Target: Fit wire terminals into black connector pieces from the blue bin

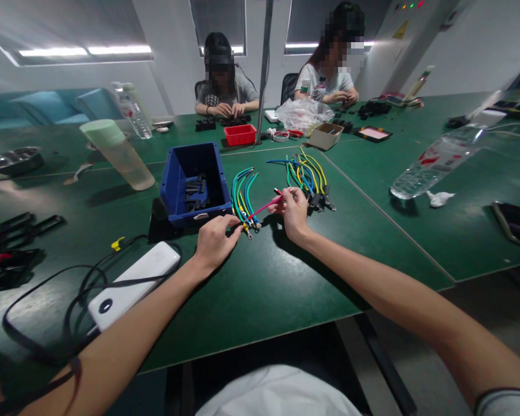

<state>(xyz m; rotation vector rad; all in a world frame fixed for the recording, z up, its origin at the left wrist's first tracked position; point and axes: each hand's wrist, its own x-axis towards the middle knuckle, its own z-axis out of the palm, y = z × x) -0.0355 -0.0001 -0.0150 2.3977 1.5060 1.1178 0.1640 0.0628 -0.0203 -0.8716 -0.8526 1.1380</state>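
A thin pinkish-red wire (263, 207) runs between my two hands above the green table. My right hand (293, 215) is closed on its upper end, with a short dark and red tip sticking out past the fingers. My left hand (218, 240) pinches near the lower end; the exact grip is partly hidden. Just beyond my left fingertips lies a bundle of green, blue and yellow wires (250, 193) with metal lugs at the near ends. Behind my right hand is a second bundle of wires (307, 173), with black sleeves (318, 200) and lugs on its near ends.
A blue bin (167, 188) holding black pieces stands behind my left hand. Left are a white power bank (134, 283) with a black cable and a bottle (119, 153). A water bottle (437, 156) stands right. Two people work across the table near a red tray (240, 135).
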